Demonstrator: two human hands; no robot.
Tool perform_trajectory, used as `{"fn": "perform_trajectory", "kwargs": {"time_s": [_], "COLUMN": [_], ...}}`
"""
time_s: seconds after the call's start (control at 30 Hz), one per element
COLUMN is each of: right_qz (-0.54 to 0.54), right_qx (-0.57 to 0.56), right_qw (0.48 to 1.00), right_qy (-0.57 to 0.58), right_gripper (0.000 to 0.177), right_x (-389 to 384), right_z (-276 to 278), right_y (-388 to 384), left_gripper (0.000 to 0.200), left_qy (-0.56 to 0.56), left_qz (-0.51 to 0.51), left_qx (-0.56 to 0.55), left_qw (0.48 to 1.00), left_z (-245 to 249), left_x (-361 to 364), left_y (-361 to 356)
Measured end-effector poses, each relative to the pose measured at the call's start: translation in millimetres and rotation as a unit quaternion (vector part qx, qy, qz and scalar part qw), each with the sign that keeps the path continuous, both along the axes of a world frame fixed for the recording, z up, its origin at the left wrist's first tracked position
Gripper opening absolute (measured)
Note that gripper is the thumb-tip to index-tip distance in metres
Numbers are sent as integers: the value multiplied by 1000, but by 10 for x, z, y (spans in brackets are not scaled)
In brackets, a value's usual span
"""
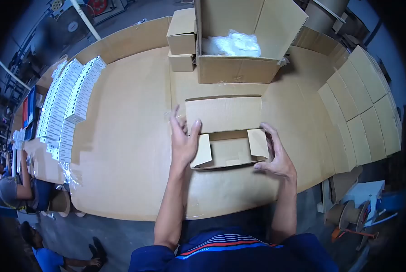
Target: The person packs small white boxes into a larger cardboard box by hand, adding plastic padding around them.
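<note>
A small cardboard box (230, 159) lies in front of me with its lid flap (223, 113) folded back and its two side flaps raised. Its inside looks bare. My right hand (280, 158) grips the box's right end, fingers at the far corner and thumb at the near edge. At the left end, my left hand (184, 143) is open, thumb and fingers spread, with its palm side against or very close to the box wall.
A large open carton (239, 70) holding clear plastic bags (237, 44) stands at the back, beside two small closed boxes (181, 38). Rows of white small boxes (60, 106) line the left. Stacked brown boxes (361, 109) stand right. Other people (49, 258) are at lower left.
</note>
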State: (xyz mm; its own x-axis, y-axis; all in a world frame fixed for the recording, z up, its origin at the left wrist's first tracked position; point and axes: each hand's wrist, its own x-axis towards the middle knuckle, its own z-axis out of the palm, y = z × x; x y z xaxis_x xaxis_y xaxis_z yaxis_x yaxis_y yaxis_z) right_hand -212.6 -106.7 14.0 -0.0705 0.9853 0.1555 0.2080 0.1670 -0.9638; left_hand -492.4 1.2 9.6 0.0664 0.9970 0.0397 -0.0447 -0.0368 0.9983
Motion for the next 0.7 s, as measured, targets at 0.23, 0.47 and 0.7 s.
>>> {"fn": "perform_trajectory", "kwargs": {"time_s": [0.23,0.47,0.7], "right_qz": [-110,-190,-229], "right_qx": [-14,51,121], "right_qw": [967,963,954], "right_qy": [-228,-182,-151], "right_gripper": [84,70,67], "right_x": [-378,-347,43], "right_z": [245,27,-52], "right_y": [-11,395,1416], "left_gripper": [101,95,90], "left_qy": [263,195,178], "left_qz": [-35,-10,-17], "left_qx": [151,169,213], "left_qw": [952,966,960], "left_z": [235,15,-105], "left_x": [-81,153,559], "left_y": [-644,-188,876]}}
